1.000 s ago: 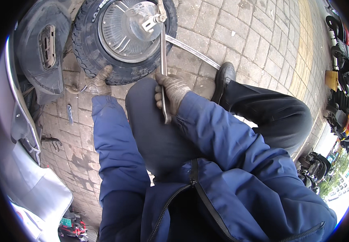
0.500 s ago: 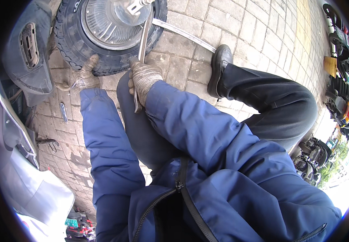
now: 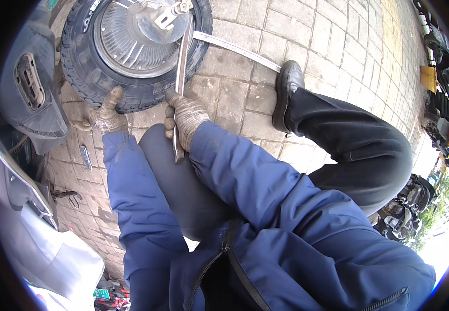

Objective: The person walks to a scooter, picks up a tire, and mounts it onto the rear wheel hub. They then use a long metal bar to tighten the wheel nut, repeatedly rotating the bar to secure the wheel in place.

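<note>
A black knobbly tyre (image 3: 82,65) on a finned silver hub (image 3: 126,54) fills the upper left of the head view. My right hand (image 3: 190,116), in a dirty knit glove, is closed round a long steel tyre lever (image 3: 182,65); its upper end reaches the hub rim and its curved lower end sticks out below my fist. A second flat silver lever (image 3: 240,47) runs from the tyre's right side towards my shoe. My gloved left hand (image 3: 109,118) rests at the tyre's near edge, thumb up against the sidewall, a finger stretched leftwards. Its other fingers are partly hidden.
Brick paving (image 3: 229,98) lies underneath. A dark scooter part (image 3: 30,90) and silver body panel (image 3: 61,254) stand close on the left. A small metallic tool (image 3: 85,156) lies by my left sleeve. My black shoe (image 3: 289,93) is right of the tyre; parked scooters (image 3: 405,205) line the right.
The view has shifted, so the wheel and both hands sit slightly lower in it. My right hand keeps its hold on the lever, and my left hand stays at the tyre's edge.
</note>
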A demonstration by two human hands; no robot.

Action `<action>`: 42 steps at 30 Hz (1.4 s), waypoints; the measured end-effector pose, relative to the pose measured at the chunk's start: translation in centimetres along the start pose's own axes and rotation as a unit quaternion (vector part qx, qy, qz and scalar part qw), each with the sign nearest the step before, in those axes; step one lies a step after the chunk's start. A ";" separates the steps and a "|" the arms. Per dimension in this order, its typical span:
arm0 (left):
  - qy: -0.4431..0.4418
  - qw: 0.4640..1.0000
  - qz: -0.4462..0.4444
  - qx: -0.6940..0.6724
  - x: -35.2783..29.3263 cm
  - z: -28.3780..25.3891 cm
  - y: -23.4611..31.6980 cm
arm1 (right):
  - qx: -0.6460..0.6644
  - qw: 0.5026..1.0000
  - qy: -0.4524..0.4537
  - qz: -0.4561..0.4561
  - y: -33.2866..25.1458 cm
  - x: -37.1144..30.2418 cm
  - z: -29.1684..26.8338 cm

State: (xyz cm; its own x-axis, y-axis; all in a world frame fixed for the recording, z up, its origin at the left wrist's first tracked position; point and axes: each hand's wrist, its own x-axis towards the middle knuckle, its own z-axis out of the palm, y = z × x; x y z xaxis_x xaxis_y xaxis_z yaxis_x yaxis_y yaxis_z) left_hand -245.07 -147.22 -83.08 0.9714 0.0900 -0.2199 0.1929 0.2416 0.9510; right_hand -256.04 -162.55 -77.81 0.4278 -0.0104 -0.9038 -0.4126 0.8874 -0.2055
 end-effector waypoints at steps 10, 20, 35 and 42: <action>0.020 0.998 -0.056 0.024 0.6 -2.3 -0.8 | -0.029 0.996 -0.011 -0.080 1.9 3.3 0.8; 0.073 0.997 -0.001 0.005 -0.6 -0.2 0.2 | -0.066 0.998 -0.007 0.009 -5.8 -1.0 -1.9; 0.016 0.999 -0.041 -0.013 0.3 -1.9 -0.9 | -0.313 0.949 0.037 0.026 -11.8 -1.3 1.0; -0.010 1.000 -0.017 -0.018 0.4 -2.0 -1.2 | -0.578 0.811 0.009 0.089 -24.3 -0.6 -4.0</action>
State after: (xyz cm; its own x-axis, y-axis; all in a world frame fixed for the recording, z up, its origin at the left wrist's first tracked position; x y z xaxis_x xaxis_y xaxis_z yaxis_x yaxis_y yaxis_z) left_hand -245.17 -145.56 -84.70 0.9672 0.0621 -0.2465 0.2204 0.2780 0.9349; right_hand -249.44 -185.95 -73.75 0.2720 0.0550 -0.9607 -0.9492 -0.1487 -0.2773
